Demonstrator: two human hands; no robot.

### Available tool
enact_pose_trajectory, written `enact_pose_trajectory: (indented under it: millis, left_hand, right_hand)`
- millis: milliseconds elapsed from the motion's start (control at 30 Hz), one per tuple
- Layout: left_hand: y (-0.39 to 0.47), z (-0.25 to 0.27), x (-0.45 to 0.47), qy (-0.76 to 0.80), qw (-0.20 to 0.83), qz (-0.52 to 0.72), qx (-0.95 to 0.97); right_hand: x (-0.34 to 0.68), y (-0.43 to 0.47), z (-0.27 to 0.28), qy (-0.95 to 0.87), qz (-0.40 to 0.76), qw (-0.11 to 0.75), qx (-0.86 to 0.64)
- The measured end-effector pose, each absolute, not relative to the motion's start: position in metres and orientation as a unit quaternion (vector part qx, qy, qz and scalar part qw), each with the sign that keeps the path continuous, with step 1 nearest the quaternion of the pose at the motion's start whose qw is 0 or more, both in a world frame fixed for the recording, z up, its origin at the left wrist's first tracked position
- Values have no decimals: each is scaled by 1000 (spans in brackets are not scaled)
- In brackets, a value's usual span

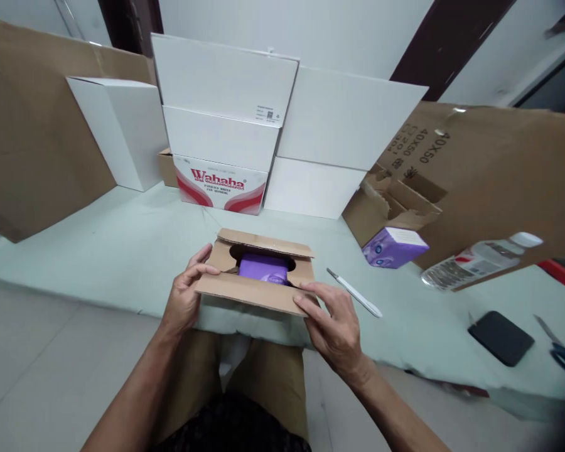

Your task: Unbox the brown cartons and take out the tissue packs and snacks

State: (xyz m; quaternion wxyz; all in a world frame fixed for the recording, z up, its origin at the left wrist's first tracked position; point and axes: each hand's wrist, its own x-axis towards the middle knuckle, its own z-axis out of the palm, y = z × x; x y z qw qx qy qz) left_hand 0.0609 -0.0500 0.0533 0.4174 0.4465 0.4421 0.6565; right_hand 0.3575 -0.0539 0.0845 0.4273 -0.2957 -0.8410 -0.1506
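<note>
A small brown cardboard box (249,295) is between my hands at the table's front edge, with its long flaps raised. Through the rounded opening between the inner flaps shows a purple tissue pack (262,267) lying inside. My left hand (187,289) grips the box's left end, fingers along the top edge and flap. At the right end, my right hand (332,320) pinches the near flap's corner, fingers on top. Just right of the box lies a slim white craft knife (355,292), touched by neither hand.
Behind stand white cartons (221,185), one printed Wahaha. To the right are an opened cardboard box (381,201), another purple tissue pack (393,247), a water bottle (480,258), a black flat pad (501,338) and scissors (562,351). Large cardboard sheets (42,125) flank the table.
</note>
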Motion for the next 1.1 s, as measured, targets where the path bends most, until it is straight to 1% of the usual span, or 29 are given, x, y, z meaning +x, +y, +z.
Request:
enact_pose_trajectory:
  millis: [67,133,267,333,433,500,600,667,733,800,967,1100]
  left_hand:
    - [-54,57,55,413,451,662,434]
    - [-58,63,54,425,434,650,457]
    - [-64,70,64,530,299,567,555]
    - [-65,68,71,545,253,548,583]
    - [-65,61,75,545,202,541,608]
    - [-65,59,74,539,145,529,640]
    - [-65,62,73,521,48,491,696]
    - [-66,66,73,519,2,464,718]
    - [-67,70,74,523,-27,444,727]
    - [-67,70,75,522,-42,432,735]
    - [-68,65,76,511,-42,438,738]
    - [-69,66,78,517,-38,438,735]
  right_hand:
    - [358,-57,83,-851,-161,404,-296]
    - [359,-59,84,-859,-154,384,-302]
    - [364,-60,95,-883,-81,353,-297]
    - [366,-60,107,-896,-46,334,-289]
    - [361,-56,128,-905,-28,304,-297]
    - [350,-50,141,-916,-17,257,-308]
    - [328,-37,150,-937,-14,151,-314]
    - [319,-28,151,-943,-49,96,-315]
    - [317,-22,150,-942,-96,70,-315]
    - [323,-21,151,-937,-136,76,-312]
    - [346,-29,157,-903,-221,152,-337]
    - [364,-36,154,-867,-250,200,-383]
